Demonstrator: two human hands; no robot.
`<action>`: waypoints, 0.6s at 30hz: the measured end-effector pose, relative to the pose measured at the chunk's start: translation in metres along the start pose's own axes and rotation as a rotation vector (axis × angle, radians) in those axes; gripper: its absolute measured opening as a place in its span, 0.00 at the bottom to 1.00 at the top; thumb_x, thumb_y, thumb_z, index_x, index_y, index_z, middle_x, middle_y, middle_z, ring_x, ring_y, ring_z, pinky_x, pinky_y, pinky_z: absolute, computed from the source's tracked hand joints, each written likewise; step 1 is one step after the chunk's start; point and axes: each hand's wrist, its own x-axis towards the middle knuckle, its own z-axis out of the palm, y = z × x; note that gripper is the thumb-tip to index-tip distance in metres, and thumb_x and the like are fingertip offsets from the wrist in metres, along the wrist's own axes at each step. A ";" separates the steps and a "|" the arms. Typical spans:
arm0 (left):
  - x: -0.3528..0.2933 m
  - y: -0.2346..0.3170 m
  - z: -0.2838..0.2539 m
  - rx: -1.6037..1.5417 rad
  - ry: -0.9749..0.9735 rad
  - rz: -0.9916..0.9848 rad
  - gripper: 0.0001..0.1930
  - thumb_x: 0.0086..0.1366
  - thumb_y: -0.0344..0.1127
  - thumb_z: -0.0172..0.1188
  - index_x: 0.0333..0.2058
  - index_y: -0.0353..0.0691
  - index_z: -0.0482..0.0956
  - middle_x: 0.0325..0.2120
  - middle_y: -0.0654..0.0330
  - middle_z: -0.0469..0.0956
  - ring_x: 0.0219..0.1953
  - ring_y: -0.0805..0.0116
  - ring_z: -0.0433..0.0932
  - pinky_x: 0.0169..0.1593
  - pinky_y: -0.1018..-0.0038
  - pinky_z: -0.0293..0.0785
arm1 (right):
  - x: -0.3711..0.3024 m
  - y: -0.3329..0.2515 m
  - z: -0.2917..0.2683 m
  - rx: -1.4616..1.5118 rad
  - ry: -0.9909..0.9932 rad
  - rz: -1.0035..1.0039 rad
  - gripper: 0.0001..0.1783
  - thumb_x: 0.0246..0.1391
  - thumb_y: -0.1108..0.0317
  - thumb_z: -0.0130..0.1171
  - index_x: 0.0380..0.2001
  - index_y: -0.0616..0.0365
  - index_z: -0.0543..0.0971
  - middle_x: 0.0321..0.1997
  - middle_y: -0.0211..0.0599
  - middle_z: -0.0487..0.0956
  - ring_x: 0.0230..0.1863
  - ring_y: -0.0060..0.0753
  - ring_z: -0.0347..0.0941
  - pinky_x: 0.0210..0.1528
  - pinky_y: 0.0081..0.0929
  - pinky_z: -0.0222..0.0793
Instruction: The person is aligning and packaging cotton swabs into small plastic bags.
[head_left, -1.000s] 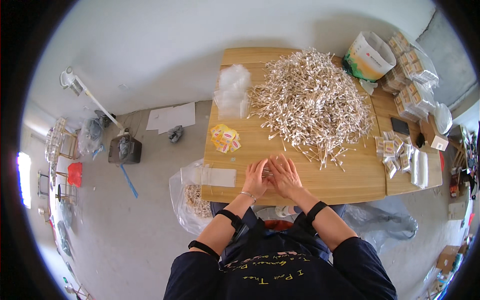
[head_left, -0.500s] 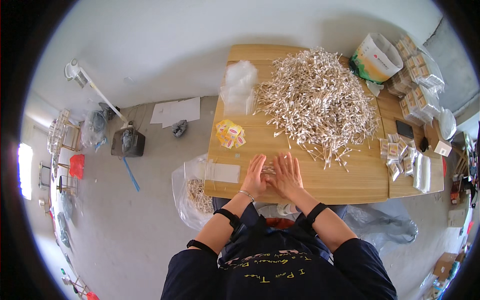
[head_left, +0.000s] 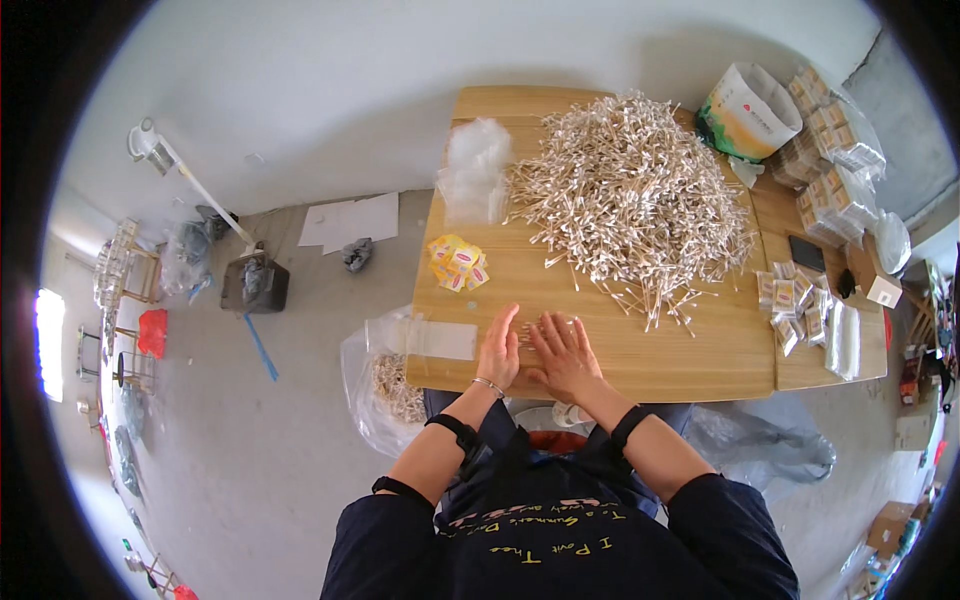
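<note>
At the near edge of the wooden table, a small batch of cotton swabs lies between my hands, mostly covered. My left hand stands on its edge along the left side of the batch, fingers stretched out. Palm down over the right part of it is my right hand, its fingers straight and slightly apart. A big heap of loose cotton swabs spreads beyond my hands. Left of my left hand lies a white card, with yellow-and-white printed labels farther back.
Clear plastic bags lie at the back left. On the right are packed swab boxes, a dark phone, and a plastic roll. A printed bucket-like bag stands behind. Below the left edge hangs a bag of swabs.
My left hand has turned more onto its edge and shifted slightly left. My right hand has moved a little left, covering more of the cotton swabs.
</note>
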 end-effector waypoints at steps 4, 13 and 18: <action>0.000 0.004 0.006 0.006 0.000 0.022 0.26 0.60 0.21 0.44 0.59 0.35 0.61 0.59 0.45 0.62 0.61 0.47 0.61 0.63 0.62 0.58 | 0.005 -0.002 0.007 0.025 0.047 0.072 0.41 0.55 0.38 0.45 0.67 0.43 0.52 0.72 0.48 0.45 0.73 0.52 0.35 0.70 0.52 0.28; -0.001 0.012 0.006 0.132 -0.084 0.090 0.35 0.54 0.29 0.58 0.61 0.35 0.56 0.61 0.42 0.55 0.65 0.44 0.53 0.66 0.58 0.51 | -0.009 0.025 0.004 0.300 0.226 0.258 0.35 0.55 0.55 0.51 0.65 0.52 0.58 0.71 0.50 0.47 0.73 0.53 0.36 0.70 0.53 0.32; 0.004 0.014 0.007 0.266 -0.150 0.095 0.42 0.51 0.35 0.66 0.62 0.36 0.55 0.62 0.44 0.54 0.66 0.45 0.49 0.66 0.57 0.49 | -0.005 0.030 0.008 0.284 0.116 0.246 0.33 0.55 0.62 0.50 0.64 0.56 0.58 0.71 0.49 0.47 0.73 0.53 0.37 0.70 0.53 0.31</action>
